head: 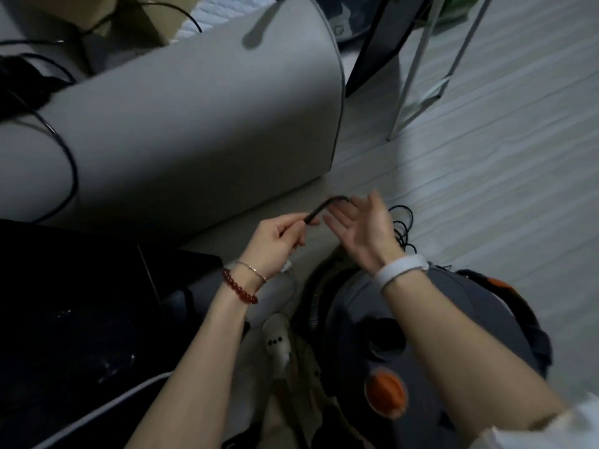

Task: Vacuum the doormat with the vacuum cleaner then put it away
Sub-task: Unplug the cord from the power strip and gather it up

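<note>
Pinching the black cord, the left hand faces the splayed right hand above the vacuum cleaner.

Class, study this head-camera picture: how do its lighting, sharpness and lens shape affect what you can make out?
Head view: dim, bluish light; the black area at lower left swallows detail. Head view: soft blur throughout, so the left hand pinching the black cord and the open right hand lack crisp edges. Head view: wide-angle bending curves the floor planks and sofa arm.

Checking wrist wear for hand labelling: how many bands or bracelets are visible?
3. A red beaded bracelet and a thin metal chain bracelet on the left wrist; a white smooth band on the right wrist. None seems hidden.
</note>
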A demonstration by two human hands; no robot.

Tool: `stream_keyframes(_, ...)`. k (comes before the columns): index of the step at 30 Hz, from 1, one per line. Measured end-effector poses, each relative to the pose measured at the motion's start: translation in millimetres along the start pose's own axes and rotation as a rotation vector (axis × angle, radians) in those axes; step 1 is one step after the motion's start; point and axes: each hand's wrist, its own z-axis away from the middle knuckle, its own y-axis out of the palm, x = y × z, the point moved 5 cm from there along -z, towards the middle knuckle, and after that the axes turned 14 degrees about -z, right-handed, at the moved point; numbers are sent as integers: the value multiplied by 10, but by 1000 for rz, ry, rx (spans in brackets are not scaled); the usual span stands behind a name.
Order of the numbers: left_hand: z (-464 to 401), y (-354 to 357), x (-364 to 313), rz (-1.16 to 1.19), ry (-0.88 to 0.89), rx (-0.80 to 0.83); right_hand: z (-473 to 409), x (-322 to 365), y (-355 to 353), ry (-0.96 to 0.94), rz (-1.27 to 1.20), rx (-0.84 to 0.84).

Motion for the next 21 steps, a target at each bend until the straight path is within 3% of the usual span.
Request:
stream_keyframes(3,194,165,-51,-43,13,21,78,281,9,63,-211,-9)
stream_keyframes(6,221,300,-174,-152,25,39,39,777,-35,-46,-377,-86)
stream_keyframes(10,155,480,-511,-208,62,72,332,1499,-13,-313,-89,-33)
stream_keyframes(14,273,627,-601,-114,20,275,907,1512,-57,-545,244,78)
stream_keyframes(18,388,632,-500,314,-312,296,1530,1017,17,-661,656,341)
stream_keyframes(21,424,620,-653,594,-445,337,2021,614,-61,-671,928,482)
